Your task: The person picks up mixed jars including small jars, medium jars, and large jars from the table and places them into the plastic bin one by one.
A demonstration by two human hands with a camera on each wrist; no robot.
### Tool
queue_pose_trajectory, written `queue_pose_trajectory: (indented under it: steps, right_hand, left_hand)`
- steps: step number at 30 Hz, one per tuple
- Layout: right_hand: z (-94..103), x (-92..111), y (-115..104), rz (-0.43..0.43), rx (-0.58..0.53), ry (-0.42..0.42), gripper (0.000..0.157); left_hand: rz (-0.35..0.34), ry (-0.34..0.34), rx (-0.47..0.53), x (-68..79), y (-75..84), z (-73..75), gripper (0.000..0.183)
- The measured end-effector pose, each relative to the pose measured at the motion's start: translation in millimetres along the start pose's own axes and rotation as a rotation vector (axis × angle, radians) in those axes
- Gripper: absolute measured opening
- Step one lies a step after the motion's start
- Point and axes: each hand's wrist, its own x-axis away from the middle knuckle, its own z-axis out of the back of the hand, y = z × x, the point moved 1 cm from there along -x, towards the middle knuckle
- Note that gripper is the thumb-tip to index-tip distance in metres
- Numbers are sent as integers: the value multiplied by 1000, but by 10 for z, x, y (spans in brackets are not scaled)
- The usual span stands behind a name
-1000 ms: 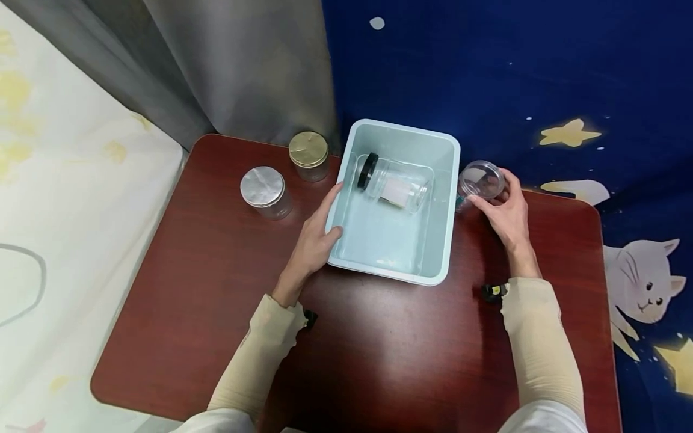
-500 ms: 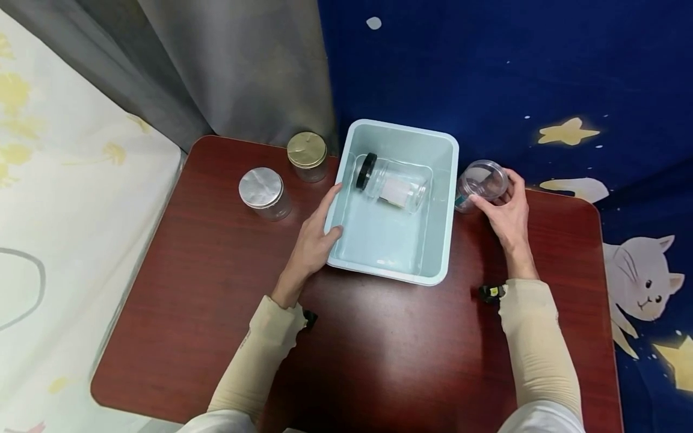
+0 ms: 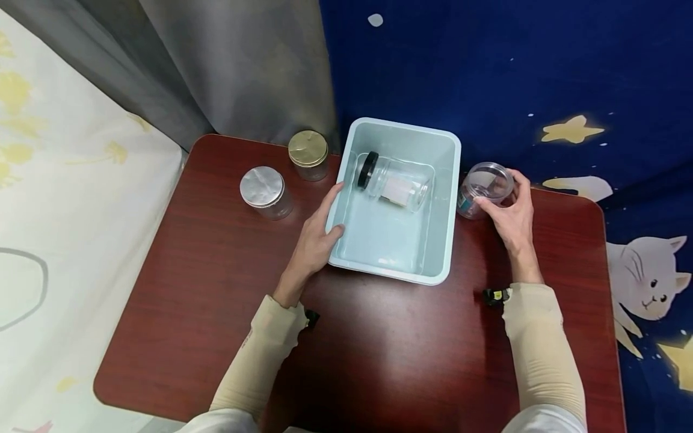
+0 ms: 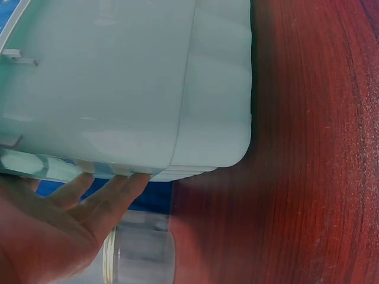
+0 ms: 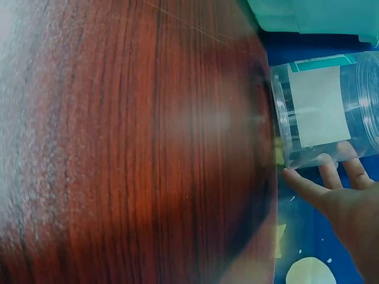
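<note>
My left hand (image 3: 315, 237) holds the left side of a pale blue plastic bin (image 3: 391, 275). Its thumb lies over the rim, and in the left wrist view its fingers (image 4: 112, 198) touch the outer wall. A clear jar with a black lid (image 3: 394, 185) lies on its side in the bin. My right hand (image 3: 514, 210) grips another clear jar (image 3: 482, 191), upright just right of the bin. This jar bears a white and teal label (image 5: 320, 106); no coloured lid shows on it. Whether its base touches the table is unclear.
Left of the bin stand a jar with a silver lid (image 3: 262, 187) and one with a gold lid (image 3: 308, 150). All are on a red-brown table (image 3: 216, 288). Behind it hang a grey curtain (image 3: 260, 66) and a dark blue printed cloth (image 3: 460, 60).
The jar in my right hand has shifted slightly rightward and nearer to me, with its label showing more. My left hand and the bin have stayed in place.
</note>
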Motion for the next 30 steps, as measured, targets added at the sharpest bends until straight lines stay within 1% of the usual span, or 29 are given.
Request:
queue_pose_trajectory:
  steps: [6,9,13,14,16,20,23,30]
  right_hand:
    - [21,36,-92,11,6,13,75]
    - [40,37,-114,28,-62,18,75]
    - [82,-16,13,41,-153,23,79]
    - [89,-19,20,47,-159,22,79]
    - [100,-20,23,56,-167,20,80]
    - [85,37,-134,83,-177,14,77]
    - [80,55,-180,94,-177,16,78]
    - [98,96,-195,57,-142,11,82]
  left_hand:
    - [-8,-10,-4,-16,8,5,82]
    - [-12,-10,-7,-24,12,4,82]
    - [-22,-2,-2,-27,13,2,82]
    - [-26,0,0,-28,12,3,82]
    - [-28,1,2,-29,11,4,82]
    - [-29,2,4,-35,20,8,82]
    - [-31,2,7,-37,26,10,82]
    - [-16,-2,3,-3,13,2,81]
